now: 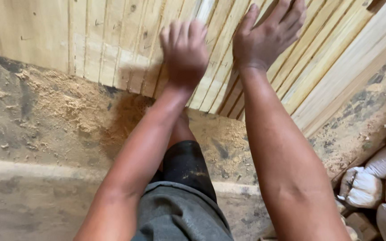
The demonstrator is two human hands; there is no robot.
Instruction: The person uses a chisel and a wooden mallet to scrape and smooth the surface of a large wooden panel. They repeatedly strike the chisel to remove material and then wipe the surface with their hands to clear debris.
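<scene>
Across the left of the view, a broad pale plywood-like sheet lies flat above a grey, dusty floor strewn with tan sawdust. Beside it runs a row of long, pale yellow, grooved timber boards, laid edge to edge and fanning out to the right. The left hand rests palm-down on the near ends of these boards; it is blurred, so its fingers look loosely together and bent, though I cannot be sure. The right hand lies flat on slanted boards further right, fingers stretched out and slightly spread, pinching nothing. Judging by this, the step in hand is pressing or shifting boards into line within the stack; the next move would call for a firm, even push with both palms, minding the splintery edges. White stuffed sacks sit at far right.
</scene>
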